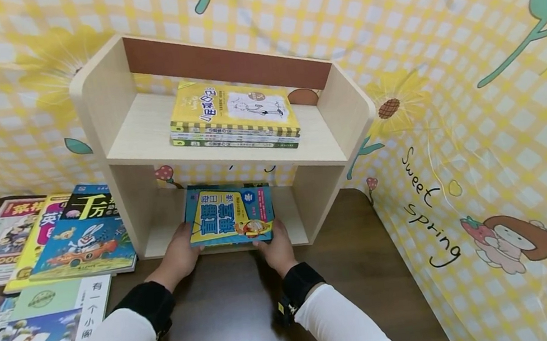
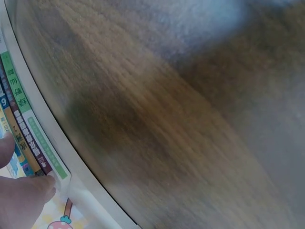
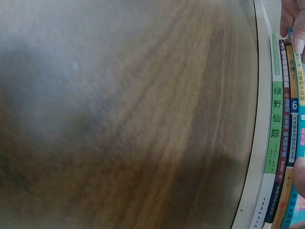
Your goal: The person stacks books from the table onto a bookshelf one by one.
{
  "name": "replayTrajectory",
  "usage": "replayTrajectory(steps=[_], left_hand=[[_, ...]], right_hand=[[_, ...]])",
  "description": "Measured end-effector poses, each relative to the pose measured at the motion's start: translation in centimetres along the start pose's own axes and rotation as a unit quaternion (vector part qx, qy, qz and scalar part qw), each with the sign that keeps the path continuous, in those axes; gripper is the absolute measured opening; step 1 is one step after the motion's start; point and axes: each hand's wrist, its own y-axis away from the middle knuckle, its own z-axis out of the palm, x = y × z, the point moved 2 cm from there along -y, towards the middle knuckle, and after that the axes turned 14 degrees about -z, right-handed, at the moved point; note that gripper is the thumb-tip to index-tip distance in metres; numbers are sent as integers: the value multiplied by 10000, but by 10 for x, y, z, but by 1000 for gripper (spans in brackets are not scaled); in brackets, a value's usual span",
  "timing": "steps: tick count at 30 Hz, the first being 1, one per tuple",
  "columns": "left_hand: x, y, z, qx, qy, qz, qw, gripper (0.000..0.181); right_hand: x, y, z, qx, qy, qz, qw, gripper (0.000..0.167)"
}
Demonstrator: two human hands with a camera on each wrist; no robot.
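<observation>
A blue book with a yellow title panel (image 1: 228, 214) lies cover up on top of a stack in the lower compartment of a small pale wooden bookshelf (image 1: 128, 209). My left hand (image 1: 182, 257) grips the stack's left side, its thumb by the front edge. At the opposite side, my right hand (image 1: 277, 249) holds the blue book's right edge and front corner. Beneath it are several thinner spines, including a green-and-white spine (image 3: 276, 114) at the bottom, seen in the right wrist view. Parts of the fingers are hidden behind the stack's sides.
Several yellow and green books (image 1: 234, 113) are stacked on the upper shelf. Left of the bookshelf, magazines and picture books (image 1: 79, 243) overlap on the dark wooden table (image 1: 224, 317). A yellow checked cloth (image 1: 450, 116) hangs behind and to the right.
</observation>
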Motion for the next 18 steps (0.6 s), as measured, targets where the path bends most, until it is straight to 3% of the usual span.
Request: replayTrajectory(steps=[6,12,18], left_hand=[[1,-8,-1,40,-47,51,10000,70],[2,-12,-3,51,-48,-43,10000,70],[4,-15,-5,173,-53,59,9998,70]], right_hand=[[0,-8,2,-53,339,25,9994,75],[-1,-13,5,-208,121,255,9994,75],[2,-18,5,-219,6,278,9994,75]])
